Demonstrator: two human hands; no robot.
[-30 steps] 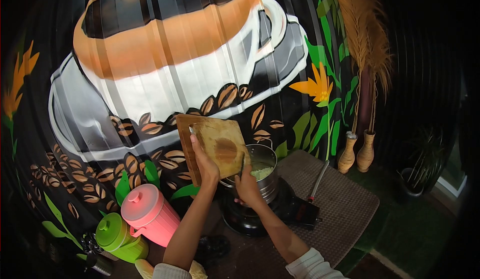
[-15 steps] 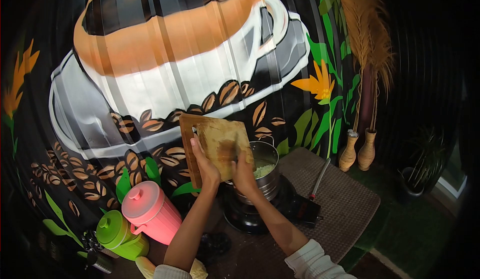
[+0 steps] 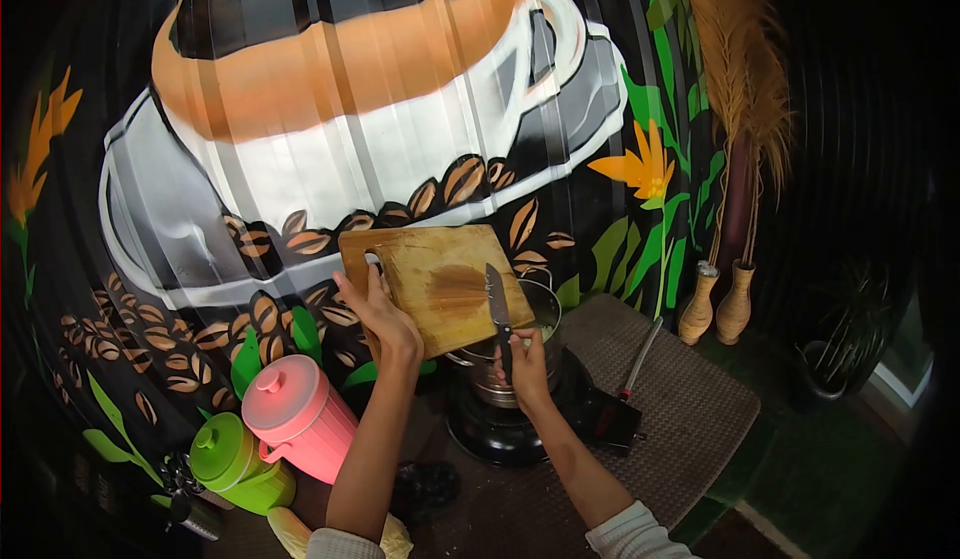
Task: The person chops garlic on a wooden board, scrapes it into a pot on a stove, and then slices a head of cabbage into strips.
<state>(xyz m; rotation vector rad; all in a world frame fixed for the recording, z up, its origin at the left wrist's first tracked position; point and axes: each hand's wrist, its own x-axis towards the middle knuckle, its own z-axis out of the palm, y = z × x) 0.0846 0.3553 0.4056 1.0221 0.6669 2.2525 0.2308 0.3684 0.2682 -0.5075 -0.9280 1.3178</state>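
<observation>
My left hand (image 3: 385,319) grips a wooden cutting board (image 3: 430,269) by its handle end, thumb near the handle hole. The board is tilted up over a metal pot (image 3: 543,309), and a dark damp patch marks its surface. Closed around the black handle of a knife (image 3: 497,299) is my right hand (image 3: 530,364), its blade pointing up in front of the board's right side. The pot stands on a black portable stove (image 3: 490,439), and the board hides much of its opening.
A pink lidded jug (image 3: 300,414) and a green lidded jug (image 3: 240,459) stand at the left. From the stove, a hose (image 3: 645,359) runs to the right over the textured tabletop (image 3: 690,409). Two vases (image 3: 698,304) stand beyond the table, before a painted wall (image 3: 330,179).
The board has shifted left and turned to face me more. My right hand has moved right and down from the board, and the knife now shows clearly.
</observation>
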